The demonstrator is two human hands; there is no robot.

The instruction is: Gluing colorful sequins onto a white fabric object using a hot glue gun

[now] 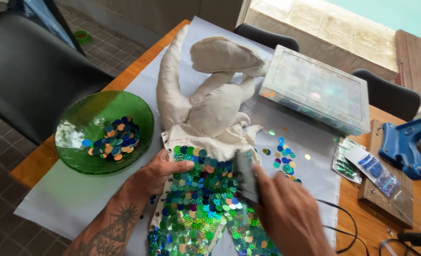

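A stuffed cream fabric figure is laid on a pale cloth sheet spread over a wooden table, its long axis running from the far edge toward the viewer. Its near half is covered with a patch of shiny round sequins in green, blue and orange, and this patch lies directly between and under both hands. The left hand is pressed flat and unclenched on the left edge of the sequins, holding nothing. The right hand, blurred, is closed around a dark handheld tool whose tip is pointed away from the viewer at the top of the sequined area; of the two, the left hand is the nearer to the bare fabric. To the left, one green glass bowl holding loose sequins is seen. Beyond the figure, one clear compartmented plastic box is set. To the right, a small scatter of loose sequins, a few small plastic packets and one blue metal tool are seen. Three dark chairs are partly visible around the table.
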